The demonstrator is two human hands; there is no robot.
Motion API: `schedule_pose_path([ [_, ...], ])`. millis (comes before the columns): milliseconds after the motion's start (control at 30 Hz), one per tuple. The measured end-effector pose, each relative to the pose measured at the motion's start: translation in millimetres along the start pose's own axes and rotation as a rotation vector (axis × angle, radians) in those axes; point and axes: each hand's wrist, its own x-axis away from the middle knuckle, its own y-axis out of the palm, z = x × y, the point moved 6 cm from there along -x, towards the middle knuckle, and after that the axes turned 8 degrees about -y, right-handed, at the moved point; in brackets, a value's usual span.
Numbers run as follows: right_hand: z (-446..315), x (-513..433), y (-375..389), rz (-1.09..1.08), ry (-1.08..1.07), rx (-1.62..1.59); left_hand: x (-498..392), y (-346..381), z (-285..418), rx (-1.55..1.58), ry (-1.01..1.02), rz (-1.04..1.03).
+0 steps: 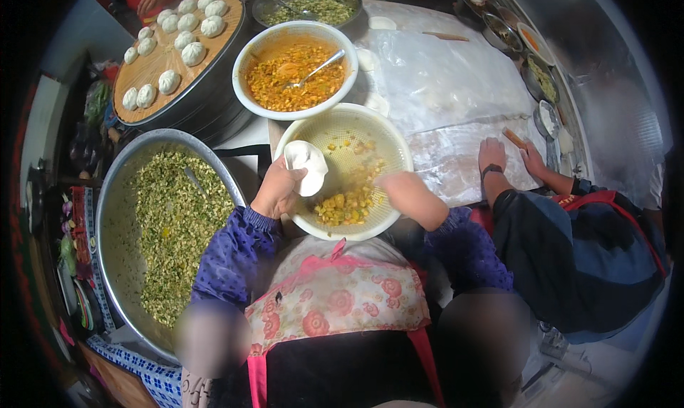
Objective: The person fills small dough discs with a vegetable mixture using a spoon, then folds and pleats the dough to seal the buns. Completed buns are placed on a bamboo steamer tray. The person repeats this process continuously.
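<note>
My left hand (277, 188) holds a round white dough wrapper (306, 168), thumb pressed on its slightly cupped face. The wrapper is over the left side of a cream plastic colander (396, 135) right in front of me. Diced yellow-green filling (344, 207) lies in the colander, mostly on the side near me. Blurred by motion, my right hand (410, 197) is at the colander's right rim; its fingers and anything in them cannot be made out. Just beyond, a second colander (241, 82) holds orange diced filling (283, 90) with a metal spoon (320, 68) in it.
At left stands a large metal basin (109, 237) of chopped green-white filling. Pleated buns (193, 54) sit on a round steamer (176, 106). A co-worker's hands (494, 157) and rolling pin (514, 138) are on the floured table (454, 189). Another metal bowl (256, 7) is at the back.
</note>
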Motion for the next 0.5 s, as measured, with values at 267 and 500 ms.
schedule_pose_path([
  [267,-28.6,-4.0,5.9,-0.387,-0.009,-0.070,11.3,47.8,-37.9,-1.178,0.367,-0.156],
  [500,-9.4,-15.5,51.2,-0.577,0.170,-0.153,-15.9,53.0,-48.6,-1.218,0.239,0.037],
])
